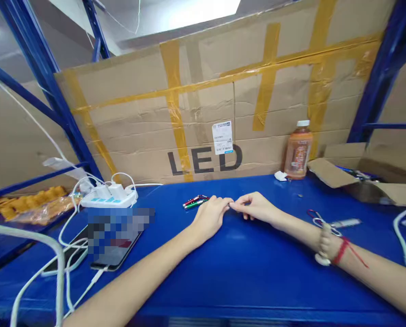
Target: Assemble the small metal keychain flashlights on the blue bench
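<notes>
Over the middle of the blue tabletop [243, 268], my left hand [212, 214] and my right hand [253, 206] meet fingertip to fingertip. Between them is a tiny item, too small and hidden to name. Both hands are closed in a pinch. Just behind my left hand lie a red pen-like metal tube [191, 200] and a green one [193, 205], partly covered by the fingers. Right of my right forearm, a silver tube [346, 223] lies beside a small red clip [312, 213].
At the left, a white power strip [109, 199] with cables stands behind phones [121, 254]. A bottle of orange drink [297, 152] and an open cardboard box [356, 181] stand at the back right. A taped cardboard sheet [137, 131] walls off the back.
</notes>
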A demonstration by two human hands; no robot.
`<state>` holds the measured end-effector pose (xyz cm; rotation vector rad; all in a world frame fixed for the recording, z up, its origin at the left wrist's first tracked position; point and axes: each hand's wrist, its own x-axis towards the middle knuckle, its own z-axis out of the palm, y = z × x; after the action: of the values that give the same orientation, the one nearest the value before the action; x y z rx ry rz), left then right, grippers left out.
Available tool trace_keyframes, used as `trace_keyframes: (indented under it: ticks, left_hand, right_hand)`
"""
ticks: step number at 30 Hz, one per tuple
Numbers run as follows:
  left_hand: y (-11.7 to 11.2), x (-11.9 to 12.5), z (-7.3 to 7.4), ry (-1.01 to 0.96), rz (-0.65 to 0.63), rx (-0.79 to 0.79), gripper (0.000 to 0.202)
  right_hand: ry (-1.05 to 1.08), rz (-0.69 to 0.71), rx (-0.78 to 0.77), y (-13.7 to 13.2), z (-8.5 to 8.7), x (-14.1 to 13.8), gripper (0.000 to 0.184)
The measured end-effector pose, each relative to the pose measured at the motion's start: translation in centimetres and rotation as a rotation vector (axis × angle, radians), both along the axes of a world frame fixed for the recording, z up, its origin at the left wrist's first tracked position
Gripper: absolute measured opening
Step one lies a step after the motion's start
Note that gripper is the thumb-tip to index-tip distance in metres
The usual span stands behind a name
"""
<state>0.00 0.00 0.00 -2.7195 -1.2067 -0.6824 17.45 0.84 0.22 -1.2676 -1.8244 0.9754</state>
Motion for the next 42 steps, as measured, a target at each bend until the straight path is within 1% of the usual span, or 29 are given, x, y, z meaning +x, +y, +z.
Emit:
trace_keyframes:
  ticks: [4,8,10,14,17,20,23,28,31,37,40,42]
  left_hand:
    - [0.4,0.1,-0.4,-0.061,0.037,0.005,0.026]
    - [0.4,0.1,-0.3,-0.119,0.079,-0.017,0.026]
    - [0.3,0.0,-0.1,-0.144,0.074,-0.012,0.025]
    - [0.1,-0.2,0.2,-0.201,0.034,-0.008,0.025]
    - [0.2,-0.3,0.2,-0.230,-0.003,-0.048,0.025]
    - [0.4,-0.4,0.1,-0.259,-0.038,-0.096,0.025]
    - [0.6,-0.5,-0.1,-0.259,-0.075,-0.135,0.025]
    - [0.5,-0.7,-0.1,-0.222,-0.151,-0.177,0.024]
    - [0.3,-0.8,-0.1,-0.206,-0.180,-0.200,0.021]
    - [0.0,-0.9,0.1,-0.162,-0.173,-0.291,0.015]
    - [-0.1,-0.9,0.2,-0.174,-0.169,-0.295,0.013]
    - [-0.1,-0.8,0.2,-0.185,-0.171,-0.285,0.013]
  right_hand:
    - [-0.035,-0.050,0.123,0.7,-0.5,-0.2,0.038]
    - [-0.050,-0.167,0.338,1.0,-0.7,-0.2,0.033]
    - [0.016,-0.143,0.393,0.8,-0.5,-0.3,0.035]
    - [0.168,-0.015,0.364,0.3,0.2,-0.5,0.036]
    - [0.215,-0.008,0.341,0.3,0.5,-0.6,0.036]
    - [0.216,-0.024,0.330,0.5,0.4,-0.5,0.035]
    - [0.225,-0.009,0.311,0.7,0.3,-0.2,0.035]
    - [0.222,0.104,0.254,0.5,0.6,0.1,0.033]
    - [0.214,0.143,0.257,0.3,0.8,0.2,0.032]
    - [0.181,0.177,0.267,0.4,0.6,0.3,0.033]
    - [0.161,0.170,0.282,0.3,0.6,0.2,0.032]
    - [0.145,0.139,0.286,0.2,0.6,0.0,0.032]
